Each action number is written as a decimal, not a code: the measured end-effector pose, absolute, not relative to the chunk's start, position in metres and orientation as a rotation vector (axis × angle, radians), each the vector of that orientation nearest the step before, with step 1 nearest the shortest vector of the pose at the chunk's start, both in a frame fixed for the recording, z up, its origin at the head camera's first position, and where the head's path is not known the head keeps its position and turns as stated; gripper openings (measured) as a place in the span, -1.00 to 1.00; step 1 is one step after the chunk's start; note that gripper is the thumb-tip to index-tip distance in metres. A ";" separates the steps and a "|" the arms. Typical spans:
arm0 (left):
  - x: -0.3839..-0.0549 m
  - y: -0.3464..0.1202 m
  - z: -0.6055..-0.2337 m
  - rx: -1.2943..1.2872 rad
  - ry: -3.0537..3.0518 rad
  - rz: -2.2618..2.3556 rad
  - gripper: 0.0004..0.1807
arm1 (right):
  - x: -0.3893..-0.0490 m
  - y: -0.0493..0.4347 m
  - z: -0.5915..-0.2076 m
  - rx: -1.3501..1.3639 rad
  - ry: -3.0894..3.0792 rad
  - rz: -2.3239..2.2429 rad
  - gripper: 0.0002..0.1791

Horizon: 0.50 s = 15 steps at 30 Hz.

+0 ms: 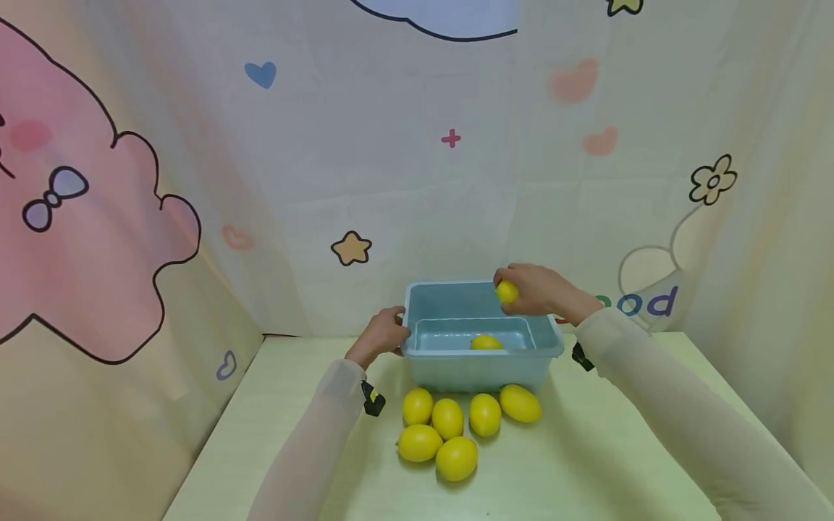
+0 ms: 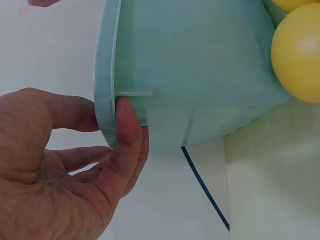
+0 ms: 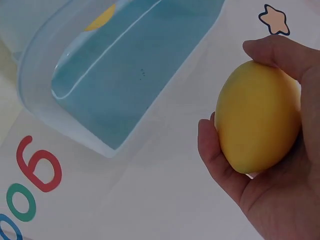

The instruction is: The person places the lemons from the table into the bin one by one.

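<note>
A light blue plastic bin (image 1: 478,372) stands on the table near the back. My left hand (image 1: 383,334) grips its left rim; in the left wrist view the thumb and fingers (image 2: 129,125) pinch the bin's edge from both sides. Over the bin's right back part, my right hand (image 1: 537,291) holds a yellow lemon (image 1: 507,291). The right wrist view shows that lemon (image 3: 257,117) between the thumb and curled fingers, clear of the bin wall. Inside the bin lies another lemon (image 1: 486,342), partly hidden by the front rim.
Several lemons (image 1: 457,458) lie in a loose group on the pale table (image 1: 573,470) before the bin, the rearmost close to its front wall. Right behind the table hangs a printed curtain (image 1: 391,166). Curtain cloth also borders both sides.
</note>
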<state>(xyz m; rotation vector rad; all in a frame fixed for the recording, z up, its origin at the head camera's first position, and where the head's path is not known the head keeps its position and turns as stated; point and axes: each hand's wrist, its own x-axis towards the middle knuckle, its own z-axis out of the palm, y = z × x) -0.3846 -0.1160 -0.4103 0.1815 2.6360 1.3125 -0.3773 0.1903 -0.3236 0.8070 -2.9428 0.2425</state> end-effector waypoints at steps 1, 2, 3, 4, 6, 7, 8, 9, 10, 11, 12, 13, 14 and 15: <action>-0.385 -0.116 -0.410 0.178 2.639 1.312 -0.30 | -0.379 0.189 -0.324 0.802 -2.950 0.252 -0.55; -0.385 -0.116 -0.410 0.173 2.641 1.314 -0.30 | -0.382 0.189 -0.324 0.795 -2.957 0.257 -0.55; -0.385 -0.116 -0.410 0.171 2.641 1.314 -0.30 | -0.384 0.188 -0.325 0.790 -2.964 0.262 -0.54; -0.384 -0.116 -0.409 0.173 2.640 1.314 -0.30 | -0.386 0.188 -0.326 0.779 -2.973 0.270 -0.53; -0.383 -0.116 -0.408 0.173 2.636 1.311 -0.31 | -0.390 0.188 -0.329 0.761 -2.990 0.279 -0.53; -0.383 -0.116 -0.408 0.175 2.632 1.310 -0.31 | -0.391 0.188 -0.330 0.752 -2.996 0.286 -0.53; -0.382 -0.116 -0.408 0.176 2.628 1.309 -0.31 | -0.392 0.188 -0.331 0.742 -3.002 0.290 -0.54; -0.382 -0.116 -0.408 0.177 2.626 1.307 -0.32 | -0.394 0.188 -0.332 0.734 -3.007 0.291 -0.54; -0.382 -0.116 -0.407 0.178 2.625 1.304 -0.32 | -0.395 0.188 -0.333 0.729 -3.010 0.289 -0.55; -0.382 -0.115 -0.407 0.174 2.625 1.303 -0.33 | -0.396 0.188 -0.334 0.721 -3.015 0.284 -0.55; -0.382 -0.115 -0.408 0.174 2.625 1.303 -0.32 | -0.396 0.188 -0.334 0.713 -3.019 0.284 -0.55; -0.382 -0.115 -0.408 0.174 2.624 1.301 -0.32 | -0.397 0.188 -0.334 0.710 -3.020 0.283 -0.55; -0.383 -0.115 -0.408 0.175 2.624 1.301 -0.31 | -0.398 0.188 -0.334 0.708 -3.020 0.280 -0.56; -0.383 -0.115 -0.408 0.176 2.626 1.301 -0.30 | -0.398 0.188 -0.334 0.707 -3.021 0.278 -0.56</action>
